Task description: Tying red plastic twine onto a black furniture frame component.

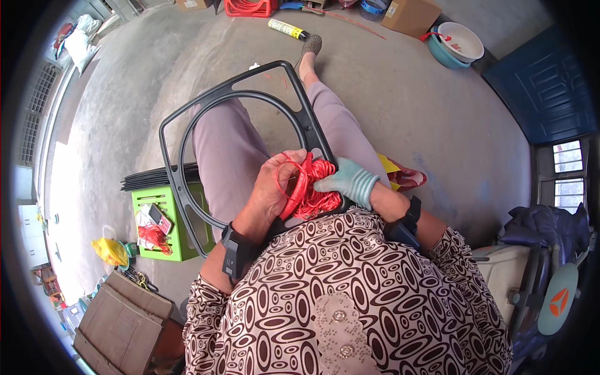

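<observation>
A bundle of bright red cord (317,199) lies in my lap between my two hands. My bare left hand (274,181) is closed on its left side, with thin loops of cord about the fingertips. From the other side, my right hand (350,180), in a pale teal knitted glove, grips the bundle with the thumb across the strands. A black square frame with a round ring inside it (234,80) rests tilted on my thighs. Its near right corner is partly hidden behind the cord and my hands.
Left of my legs is a lime green stool (180,245) with black flat pieces (156,177), a phone (160,219) and loose red cord (154,236). A brown carton (122,319) stands nearer. A yellow-labelled can (287,29) lies by my foot; basins (460,41) stand far right.
</observation>
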Action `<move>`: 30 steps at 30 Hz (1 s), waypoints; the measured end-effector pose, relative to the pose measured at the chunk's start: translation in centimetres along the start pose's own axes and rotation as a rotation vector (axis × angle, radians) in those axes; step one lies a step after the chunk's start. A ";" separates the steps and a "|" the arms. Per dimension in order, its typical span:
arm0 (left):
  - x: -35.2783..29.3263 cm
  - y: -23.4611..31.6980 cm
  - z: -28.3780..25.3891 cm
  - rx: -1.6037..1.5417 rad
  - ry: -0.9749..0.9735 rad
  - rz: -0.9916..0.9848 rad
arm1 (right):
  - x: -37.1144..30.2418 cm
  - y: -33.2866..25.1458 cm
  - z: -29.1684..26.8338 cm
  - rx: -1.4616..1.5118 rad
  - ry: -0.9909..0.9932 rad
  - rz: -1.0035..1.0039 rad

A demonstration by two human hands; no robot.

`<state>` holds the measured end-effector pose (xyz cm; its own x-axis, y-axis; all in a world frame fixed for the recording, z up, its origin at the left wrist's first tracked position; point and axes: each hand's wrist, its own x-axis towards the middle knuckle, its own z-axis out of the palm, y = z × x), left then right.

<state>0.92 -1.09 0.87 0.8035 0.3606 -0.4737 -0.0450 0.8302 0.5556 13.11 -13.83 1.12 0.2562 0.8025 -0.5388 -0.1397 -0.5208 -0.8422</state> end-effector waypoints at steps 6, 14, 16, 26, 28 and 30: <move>0.5 0.1 -1.0 0.061 -0.063 -0.016 | -0.5 0.9 -1.8 0.712 -0.234 0.005; 0.6 -0.1 -1.3 0.167 -0.113 0.066 | -1.4 -0.8 -2.5 0.773 -0.178 0.056; 0.5 0.1 -1.0 0.214 -0.106 0.076 | -1.3 -0.6 -2.9 0.790 -0.142 0.056; 0.5 0.3 -1.4 0.135 -0.057 -0.034 | 1.2 2.9 -10.4 1.123 0.303 -0.337; 0.5 0.6 -0.8 0.135 -0.072 -0.043 | -0.3 2.7 -11.9 1.086 0.351 -0.449; 0.3 0.9 -0.2 0.141 -0.094 -0.079 | -0.8 4.0 -13.2 1.070 0.346 -0.497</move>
<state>0.99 -0.16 1.06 0.8537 0.2500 -0.4569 0.0983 0.7841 0.6127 25.00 -20.38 -1.59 0.7228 0.6415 -0.2571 -0.6266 0.4514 -0.6354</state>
